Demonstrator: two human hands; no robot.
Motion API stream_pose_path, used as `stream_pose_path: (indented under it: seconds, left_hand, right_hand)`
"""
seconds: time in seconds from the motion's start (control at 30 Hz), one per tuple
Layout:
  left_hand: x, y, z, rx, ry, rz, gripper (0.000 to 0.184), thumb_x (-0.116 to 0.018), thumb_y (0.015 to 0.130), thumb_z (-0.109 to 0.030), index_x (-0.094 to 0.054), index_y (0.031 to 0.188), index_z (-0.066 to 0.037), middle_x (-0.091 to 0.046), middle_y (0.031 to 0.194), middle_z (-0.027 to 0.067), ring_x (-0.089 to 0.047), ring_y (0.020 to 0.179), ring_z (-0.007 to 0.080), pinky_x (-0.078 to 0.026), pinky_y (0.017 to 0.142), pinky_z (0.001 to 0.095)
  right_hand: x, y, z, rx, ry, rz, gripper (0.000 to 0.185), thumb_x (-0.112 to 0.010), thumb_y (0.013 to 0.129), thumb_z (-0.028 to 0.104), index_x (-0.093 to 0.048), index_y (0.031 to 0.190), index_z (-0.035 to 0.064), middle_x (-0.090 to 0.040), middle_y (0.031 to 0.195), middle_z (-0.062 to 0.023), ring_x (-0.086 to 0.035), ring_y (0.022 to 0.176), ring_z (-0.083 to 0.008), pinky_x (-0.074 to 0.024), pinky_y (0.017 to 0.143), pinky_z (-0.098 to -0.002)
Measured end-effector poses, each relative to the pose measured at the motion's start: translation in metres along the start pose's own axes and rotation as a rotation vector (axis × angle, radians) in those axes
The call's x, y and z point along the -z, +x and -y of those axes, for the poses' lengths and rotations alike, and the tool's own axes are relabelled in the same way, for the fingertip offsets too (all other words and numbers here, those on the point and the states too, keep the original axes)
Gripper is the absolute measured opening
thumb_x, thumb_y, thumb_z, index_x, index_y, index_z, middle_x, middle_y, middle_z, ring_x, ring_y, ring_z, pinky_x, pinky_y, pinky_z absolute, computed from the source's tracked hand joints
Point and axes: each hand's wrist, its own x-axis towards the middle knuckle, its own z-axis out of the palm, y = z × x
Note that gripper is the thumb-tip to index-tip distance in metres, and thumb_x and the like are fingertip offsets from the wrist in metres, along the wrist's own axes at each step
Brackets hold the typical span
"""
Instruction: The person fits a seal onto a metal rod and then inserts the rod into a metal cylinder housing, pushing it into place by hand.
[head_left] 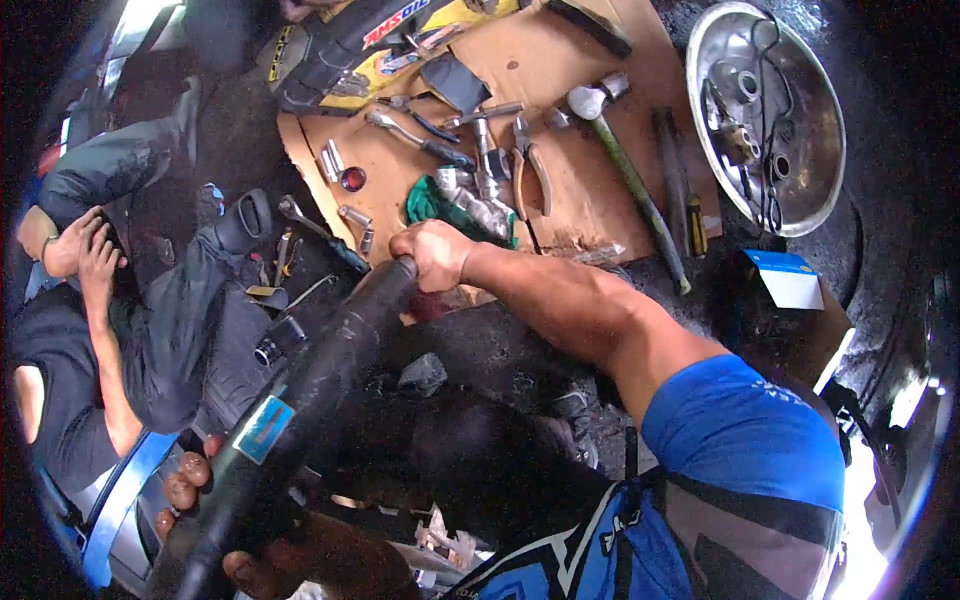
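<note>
A long black cylinder [330, 350] with a blue label slants from the middle of the view to the lower left. My right hand [435, 255] is closed in a fist at its upper end; what lies inside the fist is hidden. Near the lower end, the fingers of my left hand [188, 482] curl round the cylinder, with the palm out of sight. Just beyond my right hand lie a green cloth [428, 200] and shiny metal parts [485, 212]. A ratchet [325, 232] rests to the left of that fist.
Cardboard [590, 170] carries pliers [530, 170], a hammer [630, 180], another ratchet [420, 140] and sockets [332, 160]. A metal bowl [832, 150] of parts stands at the right. A blue-and-white box [785, 280] sits below it. Another person [70, 350] sits at the left, hands on a knee.
</note>
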Motion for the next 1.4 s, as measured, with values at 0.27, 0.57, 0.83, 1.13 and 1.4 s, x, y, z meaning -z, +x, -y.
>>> stream_pose_path:
  seconds: [0.27,0.57,0.83,1.13,1.4]
  left_hand:
    - [0.047,0.038,-0.046,-0.202,0.149,0.117,0.061,-0.062,0.08,-0.032,-0.044,0.129,0.0,-0.05,0.116,0.0222,-0.051,0.106,0.0405,-0.04,0.092,0.0578]
    - [0.02,0.049,-0.047,-0.362,0.422,0.241,0.059,-0.059,0.083,-0.034,-0.048,0.13,0.0,-0.049,0.121,0.0275,-0.051,0.111,0.0395,-0.041,0.09,0.0603]
    - [-0.016,0.02,0.008,-0.028,0.055,0.171,0.06,-0.057,0.083,-0.031,-0.039,0.134,-0.004,-0.044,0.126,0.028,-0.047,0.118,0.0406,-0.034,0.099,0.0608]
    - [-0.012,0.022,0.02,0.037,-0.1,0.236,0.063,-0.055,0.083,-0.028,-0.031,0.138,-0.008,-0.039,0.132,0.0284,-0.042,0.124,0.0417,-0.026,0.109,0.0613]
    - [0.063,0.054,-0.017,-0.465,0.546,0.616,0.057,-0.041,0.091,-0.031,-0.028,0.134,0.004,-0.029,0.136,0.0389,-0.05,0.111,0.0471,-0.046,0.092,0.0616]
  right_hand:
    - [0.007,-0.01,0.052,0.082,-0.043,-0.118,0.03,-0.07,0.055,0.02,-0.06,0.079,0.0069,-0.063,0.078,-0.0148,-0.062,0.079,-0.0375,-0.0494,0.071,-0.0462]
    - [0.012,-0.007,0.014,0.11,0.003,-0.179,0.028,-0.069,0.055,0.022,-0.057,0.075,0.0073,-0.059,0.075,-0.015,-0.061,0.078,-0.0374,-0.0501,0.07,-0.0451]
    - [0.011,-0.01,-0.012,0.042,0.053,-0.199,0.03,-0.07,0.054,0.019,-0.056,0.077,0.0056,-0.06,0.078,-0.0155,-0.06,0.081,-0.0391,-0.0475,0.071,-0.047]
    - [0.005,-0.007,-0.015,0.0,0.038,-0.174,0.029,-0.067,0.054,0.015,-0.056,0.078,0.0054,-0.061,0.08,-0.0166,-0.06,0.083,-0.0399,-0.0474,0.07,-0.0475]
    - [0.019,-0.021,0.042,-0.081,-0.065,-0.119,0.035,-0.067,0.052,0.015,-0.058,0.085,0.0056,-0.062,0.081,-0.0174,-0.061,0.084,-0.0401,-0.0496,0.075,-0.0461]
